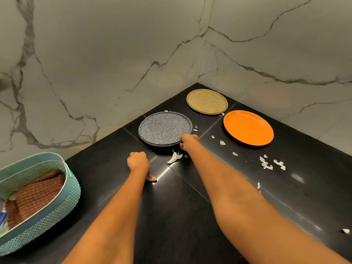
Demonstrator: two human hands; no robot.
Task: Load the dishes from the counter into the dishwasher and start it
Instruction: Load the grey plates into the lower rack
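Three plates lie on the black counter (190,216) near the corner. A grey speckled plate (163,127) is nearest, and it looks like two stacked. Behind it sits a tan speckled plate (207,101), and to the right an orange plate (247,127). My right hand (188,142) pinches the near right rim of the grey speckled plate, thumb on top and fingers under the edge. My left hand (138,162) rests on the counter in front of that plate, fingers curled into a loose fist holding nothing, thumb touching the surface.
A teal woven basket (62,189) with a brown mat inside stands at the left counter edge. White garlic peel scraps (266,164) are scattered on the right, one larger piece (174,158) just below the grey plate. Marble walls (114,63) close the corner behind.
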